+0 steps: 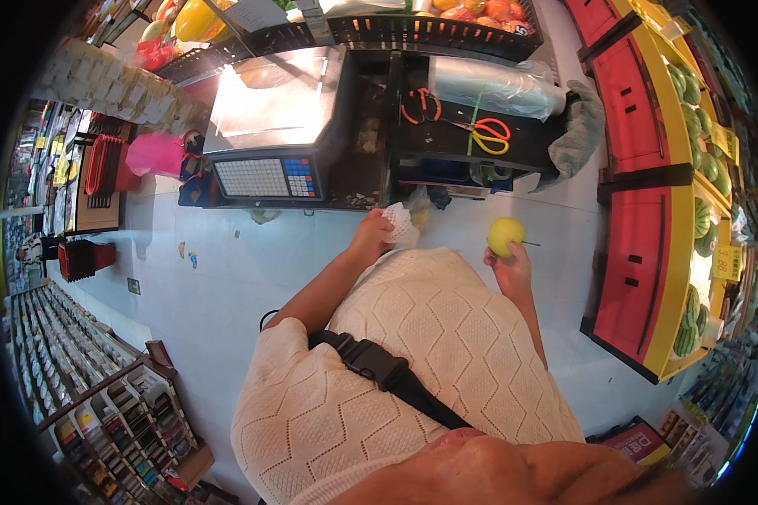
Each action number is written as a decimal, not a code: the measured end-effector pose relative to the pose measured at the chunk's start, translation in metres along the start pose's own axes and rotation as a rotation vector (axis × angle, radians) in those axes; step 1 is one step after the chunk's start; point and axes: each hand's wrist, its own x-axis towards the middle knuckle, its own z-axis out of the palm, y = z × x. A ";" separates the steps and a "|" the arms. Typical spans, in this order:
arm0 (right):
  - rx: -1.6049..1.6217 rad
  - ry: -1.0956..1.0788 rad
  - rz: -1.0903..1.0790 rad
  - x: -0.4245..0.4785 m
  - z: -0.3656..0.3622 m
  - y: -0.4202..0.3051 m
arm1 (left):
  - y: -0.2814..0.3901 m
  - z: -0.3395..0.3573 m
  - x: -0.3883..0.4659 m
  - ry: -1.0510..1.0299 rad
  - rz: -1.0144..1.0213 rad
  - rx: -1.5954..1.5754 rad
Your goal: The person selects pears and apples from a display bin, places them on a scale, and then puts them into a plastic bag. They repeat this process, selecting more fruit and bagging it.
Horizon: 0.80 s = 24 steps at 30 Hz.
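My left hand (372, 236) grips a white foam mesh fruit sleeve (402, 225) in front of my body, below the edge of the counter. To the right, my right hand (510, 265) holds a round yellow-green pear (506, 236) with a long dark stem pointing right. A weighing scale (271, 101) with a keypad stands on the counter ahead. Right of it lie orange-handled pliers or cutters (421, 106), scissors with orange and yellow handles (490, 136), and a roll of clear plastic bags (493, 86).
Black crates (429, 30) of fruit stand behind the counter. A red and yellow display stand (638, 252) with watermelons (688, 322) is on the right. Red shopping baskets (86, 259) and a shelf rack (120, 429) stand on the left. A grey cloth (578, 129) hangs at the counter's right end.
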 end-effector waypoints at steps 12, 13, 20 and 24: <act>-0.002 0.018 0.108 0.029 0.037 0.046 | 0.045 -0.063 -0.015 0.072 0.059 0.051; -0.034 -0.014 0.130 0.034 0.037 0.046 | 0.047 -0.071 -0.017 0.104 0.072 0.012; -0.347 -0.112 0.148 0.094 0.076 0.059 | 0.068 -0.115 -0.063 0.351 0.174 -0.100; -0.423 -0.258 0.194 0.125 0.105 0.081 | 0.076 -0.163 -0.099 0.561 0.297 -0.199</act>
